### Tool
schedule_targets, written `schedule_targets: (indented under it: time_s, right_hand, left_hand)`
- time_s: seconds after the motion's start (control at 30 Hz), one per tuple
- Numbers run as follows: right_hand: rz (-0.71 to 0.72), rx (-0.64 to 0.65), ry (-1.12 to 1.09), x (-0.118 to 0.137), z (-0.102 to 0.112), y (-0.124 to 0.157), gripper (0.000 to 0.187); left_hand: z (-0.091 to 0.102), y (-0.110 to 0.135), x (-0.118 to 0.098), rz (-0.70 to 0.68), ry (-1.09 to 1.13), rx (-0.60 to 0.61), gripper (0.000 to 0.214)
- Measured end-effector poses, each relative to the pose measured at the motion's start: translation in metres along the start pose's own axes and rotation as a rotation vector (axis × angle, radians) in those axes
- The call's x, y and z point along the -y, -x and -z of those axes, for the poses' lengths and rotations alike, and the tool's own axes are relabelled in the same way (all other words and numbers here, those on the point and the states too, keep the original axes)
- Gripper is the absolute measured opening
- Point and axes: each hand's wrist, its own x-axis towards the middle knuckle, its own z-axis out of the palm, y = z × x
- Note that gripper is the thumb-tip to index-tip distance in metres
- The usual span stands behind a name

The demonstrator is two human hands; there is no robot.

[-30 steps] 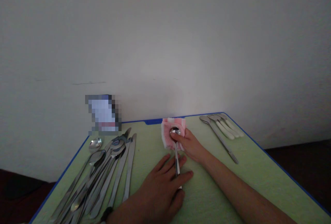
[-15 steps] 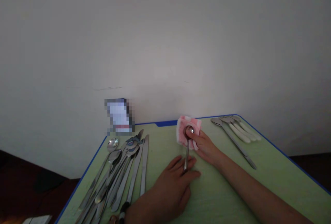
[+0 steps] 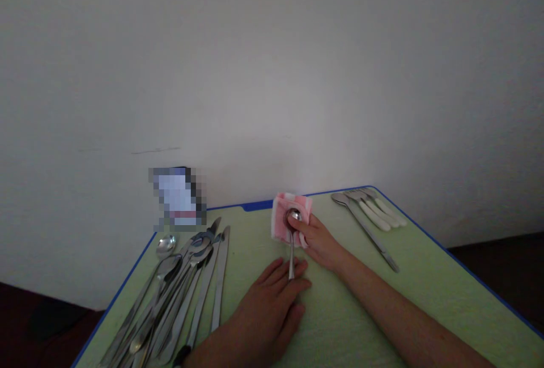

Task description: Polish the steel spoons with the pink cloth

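Observation:
My right hand [image 3: 322, 243] grips a folded pink-and-white cloth [image 3: 279, 221] with a metal spoon [image 3: 291, 253] lying against it. The thumb presses on the spoon's bowl, and the fingers behind the cloth are mostly hidden. From there the handle points down toward me, its end over the fingers of my left hand [image 3: 272, 305]. That hand is low over the table with its fingers stretched out and apart, and the handle's tip reaches the fingers without them closing round it.
A pile of metal spoons and knives [image 3: 182, 288] covers the table's left side. At the right lie a long-handled spoon [image 3: 365, 232] and several white-handled forks [image 3: 376, 209]. A blurred phone-like screen [image 3: 176, 195] leans at the back left. The wall [image 3: 272, 101] rises behind the green table [image 3: 340, 311].
The whole view has turned slightly right, so everything sits further left in the picture. My right thumb stays on the spoon's bowl, and both hands hold nearly the same pose.

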Motion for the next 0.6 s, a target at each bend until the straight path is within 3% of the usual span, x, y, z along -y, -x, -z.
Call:
schedule_targets:
  time_s: [0.27, 0.6]
  right_hand:
    - [-0.017, -0.006, -0.004, 0.0007, -0.0008, 0.0009, 0.032]
    - [-0.011, -0.026, 0.021, -0.0019, 0.0015, -0.0013, 0.023]
  left_hand:
    - [0.0046, 0.0006, -0.0008, -0.045, -0.043, 0.085, 0.044]
    - [0.0035, 0.0007, -0.0011, -0.031, 0.162, 0.009, 0.034]
